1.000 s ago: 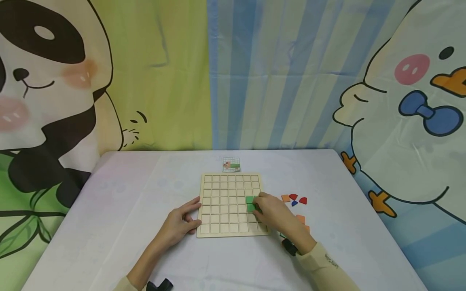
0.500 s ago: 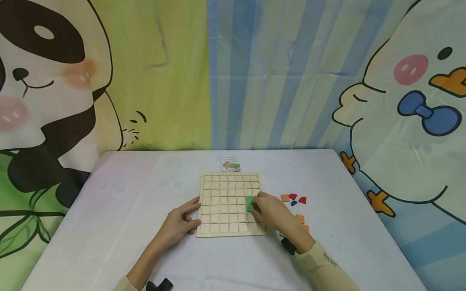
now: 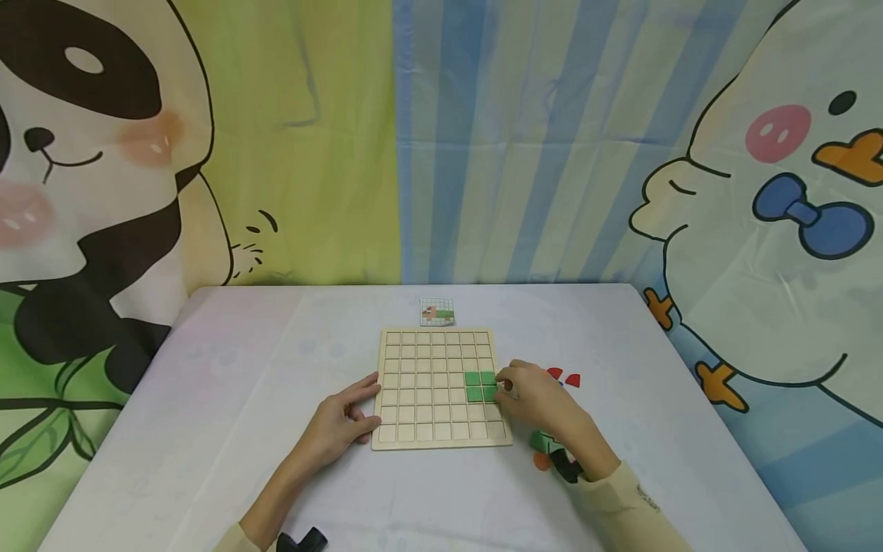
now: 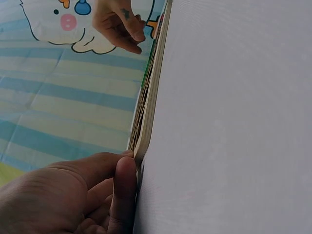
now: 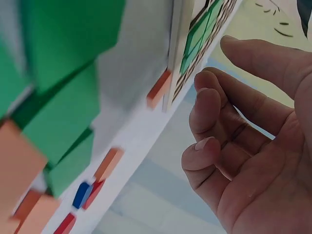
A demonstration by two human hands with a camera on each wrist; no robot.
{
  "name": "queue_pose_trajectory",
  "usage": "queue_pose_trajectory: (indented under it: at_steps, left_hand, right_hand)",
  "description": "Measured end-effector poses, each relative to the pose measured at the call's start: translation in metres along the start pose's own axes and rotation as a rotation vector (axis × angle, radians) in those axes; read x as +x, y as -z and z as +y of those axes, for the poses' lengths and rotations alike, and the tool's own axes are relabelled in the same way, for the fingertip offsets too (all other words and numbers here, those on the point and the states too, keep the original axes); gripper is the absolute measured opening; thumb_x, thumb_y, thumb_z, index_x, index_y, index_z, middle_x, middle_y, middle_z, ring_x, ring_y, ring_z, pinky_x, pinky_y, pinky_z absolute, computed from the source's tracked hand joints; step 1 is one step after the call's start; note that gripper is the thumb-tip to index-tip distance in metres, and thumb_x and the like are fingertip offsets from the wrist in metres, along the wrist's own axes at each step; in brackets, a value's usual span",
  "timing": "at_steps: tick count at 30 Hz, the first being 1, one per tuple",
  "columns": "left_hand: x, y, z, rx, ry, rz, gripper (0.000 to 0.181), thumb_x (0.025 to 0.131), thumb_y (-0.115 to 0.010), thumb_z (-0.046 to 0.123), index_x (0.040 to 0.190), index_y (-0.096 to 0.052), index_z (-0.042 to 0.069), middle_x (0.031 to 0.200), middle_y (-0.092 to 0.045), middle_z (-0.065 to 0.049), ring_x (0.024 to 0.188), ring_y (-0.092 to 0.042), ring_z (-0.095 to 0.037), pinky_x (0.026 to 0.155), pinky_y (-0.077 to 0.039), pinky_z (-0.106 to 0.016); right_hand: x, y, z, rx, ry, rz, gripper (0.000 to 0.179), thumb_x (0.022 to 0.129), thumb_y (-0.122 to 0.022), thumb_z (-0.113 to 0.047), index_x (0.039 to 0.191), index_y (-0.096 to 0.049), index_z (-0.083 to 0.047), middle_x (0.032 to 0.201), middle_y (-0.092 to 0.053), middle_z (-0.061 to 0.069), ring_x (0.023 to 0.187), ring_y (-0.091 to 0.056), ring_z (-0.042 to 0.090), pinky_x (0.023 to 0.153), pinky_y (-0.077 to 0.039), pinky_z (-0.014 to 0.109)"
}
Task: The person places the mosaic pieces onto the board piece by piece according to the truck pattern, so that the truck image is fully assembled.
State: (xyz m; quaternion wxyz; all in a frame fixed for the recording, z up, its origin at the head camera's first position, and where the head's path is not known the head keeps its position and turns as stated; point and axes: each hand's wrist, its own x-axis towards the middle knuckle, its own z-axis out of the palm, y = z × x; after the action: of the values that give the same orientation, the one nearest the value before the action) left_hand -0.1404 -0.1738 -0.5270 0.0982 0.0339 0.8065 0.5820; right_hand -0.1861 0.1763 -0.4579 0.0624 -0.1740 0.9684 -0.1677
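Observation:
A wooden grid board (image 3: pixel 424 410) lies on the white table, with several green square tiles (image 3: pixel 480 386) in a block at its right side. My left hand (image 3: pixel 339 418) touches the board's left edge with index finger and thumb spread along it; the left wrist view shows those fingertips (image 4: pixel 126 168) against the rim. Just off the right edge is my right hand (image 3: pixel 534 395), its fingers loosely bent. In the right wrist view nothing sits between that hand's thumb and fingers (image 5: pixel 204 112). An orange tile (image 5: pixel 159 89) lies beside the board there.
Behind the board lies a small picture card (image 3: pixel 438 312) with a gridded design. Red pieces (image 3: pixel 572 379) lie to the right, partly behind the right hand. Green pieces (image 3: pixel 540 441) and a rounded orange piece (image 3: pixel 542 461) lie by the right wrist. Printed curtains (image 3: pixel 531 138) hang behind the table.
My right hand has moved right, off the green tiles, uncovering the whole block. Its forearm now covers the orange squares and shows the green and rounded orange pieces. The left hand stays put.

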Motion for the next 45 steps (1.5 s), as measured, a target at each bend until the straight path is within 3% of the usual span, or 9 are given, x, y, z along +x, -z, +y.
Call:
queue_pose_trajectory:
  at_steps: [13,24,37,45]
  left_hand:
    - [0.0,-0.001,0.003,0.006,0.01,0.011,0.067,0.09,-0.08,0.0,0.152,-0.055,0.002,0.171,-0.042,-0.002,0.064,-0.061,-0.013,0.057,-0.056,-0.023]
    - [0.0,-0.001,0.003,0.008,0.001,0.012,0.067,0.09,-0.079,-0.001,0.152,-0.055,0.001,0.171,-0.042,-0.004,0.064,-0.062,-0.013,0.057,-0.056,-0.023]
    - [0.001,0.0,0.001,0.011,0.001,0.005,0.067,0.09,-0.08,0.001,0.152,-0.055,0.001,0.171,-0.042,-0.002,0.065,-0.061,-0.013,0.057,-0.056,-0.023]
    - [0.001,0.0,0.0,0.011,-0.006,0.002,0.067,0.09,-0.08,0.001,0.152,-0.055,0.001,0.171,-0.042,-0.003,0.064,-0.062,-0.012,0.058,-0.057,-0.024]
  right_hand:
    - [-0.023,0.011,0.035,0.016,-0.038,0.032,0.026,0.094,-0.08,-0.017,0.117,-0.078,-0.004,0.094,-0.07,-0.001,0.075,-0.055,0.009,0.067,-0.049,0.023]
    - [-0.04,0.009,0.051,0.069,-0.158,-0.006,0.026,0.092,-0.083,-0.018,0.115,-0.079,-0.006,0.091,-0.07,-0.001,0.075,-0.056,0.012,0.063,-0.049,0.021]
    - [-0.053,0.005,0.07,0.009,-0.166,0.006,0.026,0.089,-0.086,-0.018,0.111,-0.08,-0.006,0.088,-0.066,-0.001,0.079,-0.054,0.013,0.066,-0.05,0.024]
    - [-0.056,0.01,0.071,0.032,-0.177,-0.025,0.02,0.089,-0.086,-0.019,0.105,-0.08,-0.008,0.078,-0.058,-0.001,0.074,-0.05,0.013,0.06,-0.044,0.022]
